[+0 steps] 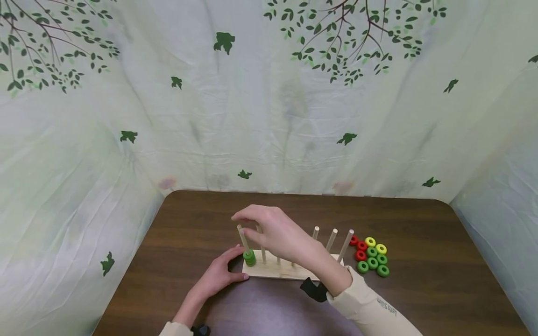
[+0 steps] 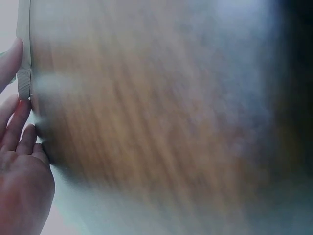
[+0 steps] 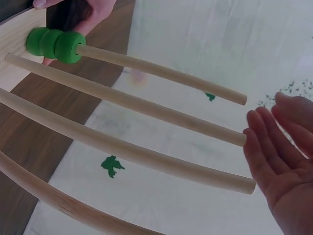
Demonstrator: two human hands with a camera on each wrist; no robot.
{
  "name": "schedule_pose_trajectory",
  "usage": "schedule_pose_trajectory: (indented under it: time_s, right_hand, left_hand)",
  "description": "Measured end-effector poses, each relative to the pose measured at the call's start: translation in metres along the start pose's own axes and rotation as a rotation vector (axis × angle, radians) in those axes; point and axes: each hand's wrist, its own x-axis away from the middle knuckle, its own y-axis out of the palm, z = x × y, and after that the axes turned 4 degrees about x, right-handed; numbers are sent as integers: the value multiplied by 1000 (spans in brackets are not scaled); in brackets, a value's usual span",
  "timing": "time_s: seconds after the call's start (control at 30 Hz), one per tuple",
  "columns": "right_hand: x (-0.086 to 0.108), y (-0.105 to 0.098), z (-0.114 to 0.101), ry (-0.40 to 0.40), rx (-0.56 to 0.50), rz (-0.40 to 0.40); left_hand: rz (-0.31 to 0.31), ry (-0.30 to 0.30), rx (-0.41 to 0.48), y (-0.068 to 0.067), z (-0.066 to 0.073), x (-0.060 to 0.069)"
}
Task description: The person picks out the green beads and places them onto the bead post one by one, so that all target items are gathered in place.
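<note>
While one brown wood-grain tabletop (image 1: 437, 261) carries one pale wooden seven-peg board (image 1: 271, 269), cream sleeve (image 1: 365, 303) lettering (image 1: 386, 306) illegible; left hand (image 1: 218, 273) grips board, right hand (image 1: 273, 233) empty, relaxed; three round green rings (image 1: 250, 258) pegged leftmost; loose right: five green rings (image 1: 363, 271), three red rings (image 1: 360, 260), two yellow rings (image 1: 381, 253).

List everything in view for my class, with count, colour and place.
Board: 1, pale wood, on the table.
Pegs: apparently 7, pale wood, upright on board.
Stacked rings: 3, green, on the leftmost peg.
Loose rings: 10 (5 green, 3 red, 2 yellow), right of board.
Table: 1, brown, under board.
Cloth: count unclear, pale, leaf-patterned, behind and beside table.
Sleeves: 2, cream, bottom of head view.
Wrist gear: 2, black, near sleeves.
Left hand: 1, bare, gripping board's left end.
Right hand: 1, bare, above left-hand pegs.
</note>
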Motion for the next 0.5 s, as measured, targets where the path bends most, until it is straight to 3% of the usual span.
schedule_pose_trajectory:
  time_s: [0.37, 0.5]
  right_hand:
    - [33, 14, -1, -177, -119, 119]
    - [46, 21, -1, -170, -167, 124]
  left_hand:
    - [0, 16, -25, 0, 4, 1]
    - [7, 16, -44, -1, 4, 2]
